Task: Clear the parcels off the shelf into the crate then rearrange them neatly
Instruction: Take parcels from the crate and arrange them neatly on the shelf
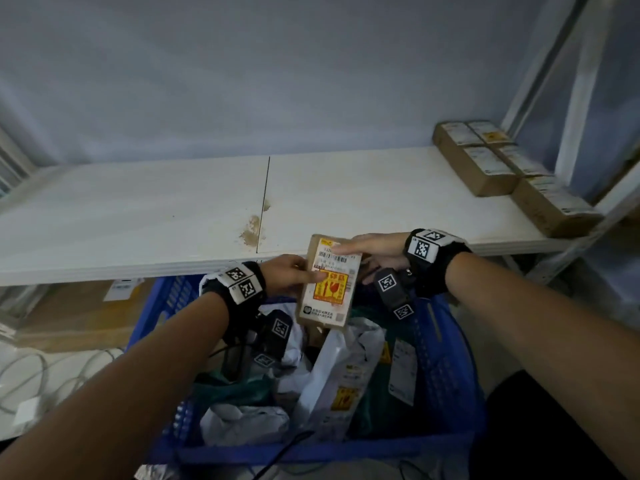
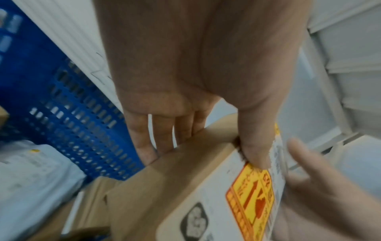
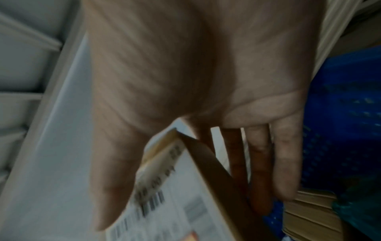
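Note:
A small cardboard box (image 1: 328,289) with a white shipping label and a yellow-and-red fragile sticker is held upright over the blue crate (image 1: 311,452). My left hand (image 1: 298,274) pinches its left edge, thumb on the label and fingers behind, as the left wrist view shows on the box (image 2: 185,187). My right hand (image 1: 365,251) holds the upper right corner, thumb across the label top and straight fingers behind the box (image 3: 185,203). White and green mailer bags (image 1: 339,375) fill the crate. Several brown parcels (image 1: 485,168) lie at the right end of the white shelf (image 1: 138,220).
The shelf's front edge runs just behind my hands, with a seam and a brown stain near its middle. A shelf upright (image 1: 581,81) stands behind the parcels at the right. A large carton (image 1: 79,313) sits under the shelf at left, with white cables (image 1: 34,375) on the floor.

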### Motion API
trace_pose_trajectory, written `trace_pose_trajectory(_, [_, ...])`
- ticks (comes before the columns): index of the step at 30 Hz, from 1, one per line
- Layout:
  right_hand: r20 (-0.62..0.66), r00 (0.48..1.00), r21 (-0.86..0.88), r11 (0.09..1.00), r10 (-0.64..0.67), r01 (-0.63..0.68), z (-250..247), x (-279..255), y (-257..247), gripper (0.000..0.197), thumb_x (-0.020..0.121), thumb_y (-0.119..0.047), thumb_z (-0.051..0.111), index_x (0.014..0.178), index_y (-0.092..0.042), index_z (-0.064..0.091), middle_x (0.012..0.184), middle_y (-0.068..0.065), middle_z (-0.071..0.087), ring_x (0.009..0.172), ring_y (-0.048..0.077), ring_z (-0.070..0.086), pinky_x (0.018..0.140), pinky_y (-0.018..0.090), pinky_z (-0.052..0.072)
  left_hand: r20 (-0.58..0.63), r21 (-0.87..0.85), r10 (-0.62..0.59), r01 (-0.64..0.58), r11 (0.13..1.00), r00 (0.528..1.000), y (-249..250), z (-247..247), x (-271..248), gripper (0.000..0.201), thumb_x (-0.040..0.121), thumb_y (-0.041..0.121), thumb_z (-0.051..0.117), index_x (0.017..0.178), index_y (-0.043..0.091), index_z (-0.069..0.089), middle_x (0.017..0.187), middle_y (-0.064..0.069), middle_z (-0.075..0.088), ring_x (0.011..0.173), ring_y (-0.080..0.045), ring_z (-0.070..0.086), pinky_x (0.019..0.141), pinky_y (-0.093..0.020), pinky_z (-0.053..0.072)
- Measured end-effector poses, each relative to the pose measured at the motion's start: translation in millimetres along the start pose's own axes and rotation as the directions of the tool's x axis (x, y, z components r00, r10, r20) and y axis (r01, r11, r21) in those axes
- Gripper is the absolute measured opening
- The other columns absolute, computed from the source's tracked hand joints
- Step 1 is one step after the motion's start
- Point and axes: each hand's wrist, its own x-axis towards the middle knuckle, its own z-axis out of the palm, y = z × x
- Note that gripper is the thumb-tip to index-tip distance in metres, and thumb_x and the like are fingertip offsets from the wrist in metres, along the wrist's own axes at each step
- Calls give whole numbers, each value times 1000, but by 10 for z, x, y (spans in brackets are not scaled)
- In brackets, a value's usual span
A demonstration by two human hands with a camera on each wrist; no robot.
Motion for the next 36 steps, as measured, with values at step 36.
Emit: trace_pose_trajectory(36, [-907, 391, -17, 912, 159, -411, -2504, -669, 1423, 55, 93, -31, 48, 146, -25, 32, 149, 17, 29, 131, 36, 41, 109, 43, 37, -109, 64, 180, -174, 983, 978, 1819, 2375, 2421, 45, 90, 15, 59, 131, 2, 47, 131, -11, 53, 122, -27, 50, 108, -44, 39])
